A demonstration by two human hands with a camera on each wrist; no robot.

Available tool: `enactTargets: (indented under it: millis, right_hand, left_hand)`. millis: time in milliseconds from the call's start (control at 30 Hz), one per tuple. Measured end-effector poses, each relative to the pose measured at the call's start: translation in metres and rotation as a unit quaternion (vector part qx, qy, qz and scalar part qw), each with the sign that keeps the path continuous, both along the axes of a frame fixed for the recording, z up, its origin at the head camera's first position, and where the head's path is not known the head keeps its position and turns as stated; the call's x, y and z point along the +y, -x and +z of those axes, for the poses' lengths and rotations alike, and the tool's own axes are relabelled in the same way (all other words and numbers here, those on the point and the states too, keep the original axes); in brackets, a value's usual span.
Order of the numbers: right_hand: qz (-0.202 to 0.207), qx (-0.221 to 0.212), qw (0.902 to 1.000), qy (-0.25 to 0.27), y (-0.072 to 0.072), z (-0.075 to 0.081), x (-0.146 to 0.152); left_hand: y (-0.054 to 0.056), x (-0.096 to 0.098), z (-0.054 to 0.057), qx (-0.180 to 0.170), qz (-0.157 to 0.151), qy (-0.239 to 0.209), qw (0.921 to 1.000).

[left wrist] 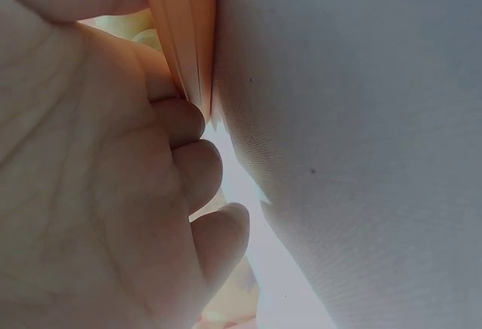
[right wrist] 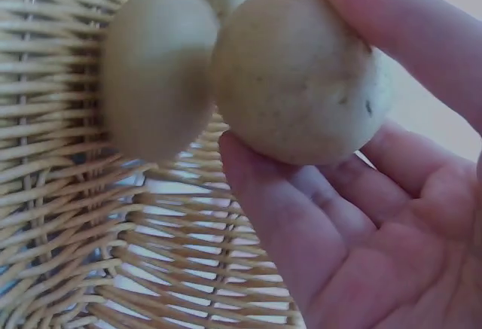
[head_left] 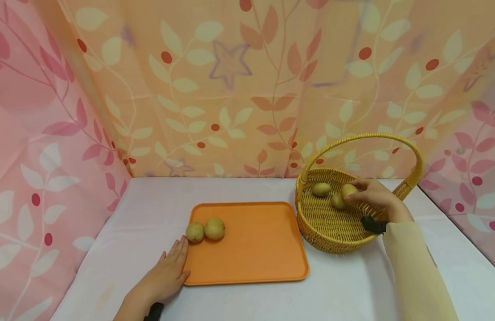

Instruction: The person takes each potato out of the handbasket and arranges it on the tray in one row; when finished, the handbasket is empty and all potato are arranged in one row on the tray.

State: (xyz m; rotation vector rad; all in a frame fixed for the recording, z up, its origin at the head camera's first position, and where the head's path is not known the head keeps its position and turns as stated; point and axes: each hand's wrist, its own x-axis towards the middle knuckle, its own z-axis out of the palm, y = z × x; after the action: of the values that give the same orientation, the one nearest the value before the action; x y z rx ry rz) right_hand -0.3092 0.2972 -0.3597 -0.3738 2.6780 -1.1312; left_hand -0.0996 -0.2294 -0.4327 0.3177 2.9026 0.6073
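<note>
In my right hand (head_left: 373,196) I hold a potato (right wrist: 297,73) between thumb and fingers, inside the yellow wicker basket (head_left: 331,243). Right beside it in the basket is a second potato (right wrist: 158,73), and another potato (head_left: 321,189) lies near the basket's back left wall. My left hand (head_left: 167,269) lies with its fingers stretched along the left edge of the orange tray (head_left: 255,245), the thumb at the rim. In the left wrist view the tray's edge (left wrist: 184,28) shows close against the fingers. Two potatoes (head_left: 214,228) sit side by side at the tray's left end.
The basket's tall arched handle (head_left: 361,136) rises over its opening, to the right of the tray. A white cloth (head_left: 151,200) covers the table. Patterned curtains (head_left: 231,111) stand along the back and both sides.
</note>
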Motion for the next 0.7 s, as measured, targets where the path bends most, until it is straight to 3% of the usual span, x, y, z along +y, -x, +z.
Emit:
enactTargets:
  millis: [200,467,700]
  right_hand:
    - [-0.005,0.025,0.9996,0.009,-0.009,0.007,-0.006]
    - [-0.022,0.053,0.9963,0.063,-0.033,0.015,-0.021]
    - [-0.037,0.044,0.9952,0.079,-0.056,0.027,-0.039]
  left_hand:
    - [0.0,0.0,-0.002,0.002,-0.003,0.0,1.0]
    - [0.001,0.0,-0.002,0.007,-0.006,0.003,1.0]
    - [0.001,-0.001,-0.001,0.0,-0.003,0.008,1.0]
